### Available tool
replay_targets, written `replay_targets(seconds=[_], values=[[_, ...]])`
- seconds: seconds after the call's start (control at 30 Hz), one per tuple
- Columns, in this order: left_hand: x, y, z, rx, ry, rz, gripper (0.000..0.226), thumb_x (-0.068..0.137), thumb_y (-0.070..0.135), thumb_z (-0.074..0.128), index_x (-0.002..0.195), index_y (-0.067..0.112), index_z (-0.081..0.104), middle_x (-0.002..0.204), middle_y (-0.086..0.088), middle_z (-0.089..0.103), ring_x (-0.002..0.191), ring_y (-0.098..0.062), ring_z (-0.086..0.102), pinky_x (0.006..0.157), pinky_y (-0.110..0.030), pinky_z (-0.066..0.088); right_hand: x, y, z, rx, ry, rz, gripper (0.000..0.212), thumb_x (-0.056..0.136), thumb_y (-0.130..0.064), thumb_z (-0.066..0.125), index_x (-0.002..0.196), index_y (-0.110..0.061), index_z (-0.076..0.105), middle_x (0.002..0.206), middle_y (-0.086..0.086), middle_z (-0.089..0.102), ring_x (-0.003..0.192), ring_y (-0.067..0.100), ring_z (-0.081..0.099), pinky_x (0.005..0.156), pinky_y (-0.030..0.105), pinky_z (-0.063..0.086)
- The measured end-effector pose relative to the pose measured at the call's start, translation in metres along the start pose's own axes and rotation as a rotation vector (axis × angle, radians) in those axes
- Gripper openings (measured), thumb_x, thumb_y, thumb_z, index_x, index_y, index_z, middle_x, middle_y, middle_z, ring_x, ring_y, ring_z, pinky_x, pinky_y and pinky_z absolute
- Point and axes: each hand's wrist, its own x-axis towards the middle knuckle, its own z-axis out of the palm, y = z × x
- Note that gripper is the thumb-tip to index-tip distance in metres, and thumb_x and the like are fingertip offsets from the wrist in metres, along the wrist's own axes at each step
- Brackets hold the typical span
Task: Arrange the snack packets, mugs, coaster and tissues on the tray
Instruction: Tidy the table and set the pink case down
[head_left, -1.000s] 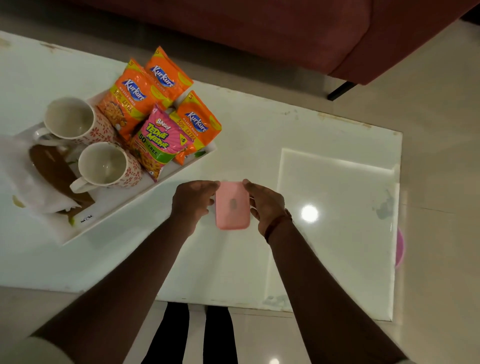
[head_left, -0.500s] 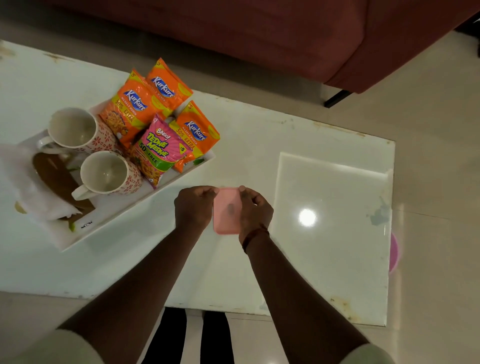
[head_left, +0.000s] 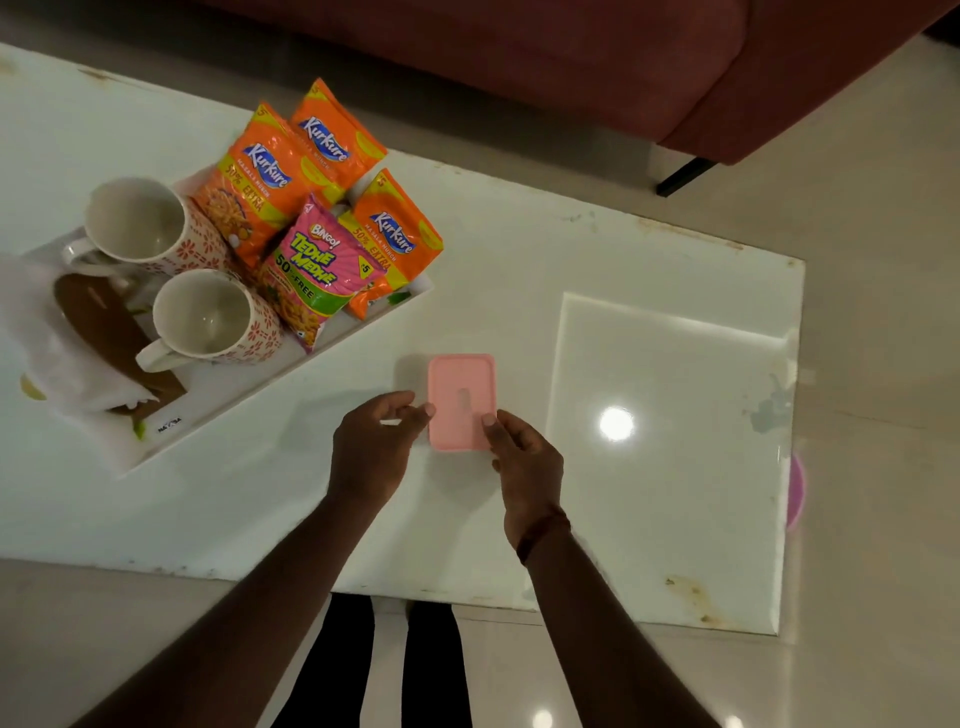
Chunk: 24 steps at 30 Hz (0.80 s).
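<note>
- Hands first: your left hand (head_left: 371, 452) and right hand (head_left: 524, 467) sit at the middle of the view, either side of a pink case (head_left: 461, 400) lying flat on the white table (head_left: 519, 291).
- Left fingers are loosely curled, slightly apart, tips touching the case's left edge; nothing is clamped.
- Right thumb rests on the case's lower right corner; the other fingers are tucked alongside it, so you cannot tell whether they grip.
- Tray (head_left: 244, 384) lies at 10 o'clock from your hands, white, angled across the table, well apart from the case.
- Three orange packets (head_left: 260, 192) and one pink packet (head_left: 317, 270) lean overlapping at the tray's far right end, at 11 o'clock.
- Two mugs, upright and empty, stand left of the packets: far mug (head_left: 137, 223) and near mug (head_left: 208, 317), handles pointing left.
- Brown coaster (head_left: 104, 332) lies flat on the tray just left of the near mug.
- White tissues (head_left: 47, 358) drape over the tray's left end, covering part of the coaster.
- Red sofa (head_left: 519, 62) runs along 12 o'clock, beyond the table.
- Your dark trouser legs (head_left: 363, 670) show at 6 o'clock.
</note>
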Motion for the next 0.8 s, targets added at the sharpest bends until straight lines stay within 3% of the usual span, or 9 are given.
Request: replay_targets(seconds=[0.1, 0.3, 0.53, 0.8], values=[[-0.016, -0.006, 0.003, -0.003, -0.051, -0.029, 0.041, 0.083, 0.037, 0.073, 0.116, 0.012, 0.070, 0.091, 0.000, 0.075, 0.079, -0.016, 0.072, 0.077, -0.043, 0.061, -0.007, 0.007, -0.003, 0.008, 0.017, -0.008, 0.011, 0.082, -0.027, 0.077, 0.092, -0.030, 0.077, 0.089, -0.012, 0.077, 0.079, -0.001, 0.067, 0.081, 0.026, 0.055], [-0.015, -0.009, 0.008, 0.030, -0.043, -0.005, 0.024, 0.083, 0.028, 0.075, 0.103, 0.015, 0.075, 0.079, 0.004, 0.076, 0.074, -0.013, 0.072, 0.079, -0.041, 0.061, -0.004, 0.009, 0.002, 0.035, 0.089, -0.019, 0.005, 0.081, -0.023, 0.078, 0.084, -0.027, 0.077, 0.070, -0.007, 0.073, 0.063, 0.007, 0.060, 0.067, 0.024, 0.054], [-0.013, -0.011, 0.013, 0.014, -0.012, -0.032, 0.025, 0.081, 0.025, 0.077, 0.102, 0.013, 0.076, 0.077, 0.002, 0.076, 0.072, -0.012, 0.073, 0.079, -0.040, 0.061, -0.006, 0.008, 0.007, 0.036, 0.174, 0.015, 0.006, 0.078, -0.019, 0.080, 0.079, -0.024, 0.077, 0.080, 0.001, 0.076, 0.074, 0.013, 0.066, 0.079, 0.031, 0.059], [-0.018, -0.003, 0.008, 0.046, -0.032, -0.019, 0.030, 0.082, 0.030, 0.075, 0.105, 0.011, 0.074, 0.082, 0.000, 0.077, 0.074, -0.014, 0.073, 0.080, -0.042, 0.061, -0.007, -0.001, 0.002, -0.017, 0.127, 0.059, 0.004, 0.079, -0.023, 0.080, 0.078, -0.023, 0.076, 0.074, -0.001, 0.073, 0.070, 0.015, 0.062, 0.074, 0.032, 0.056]])
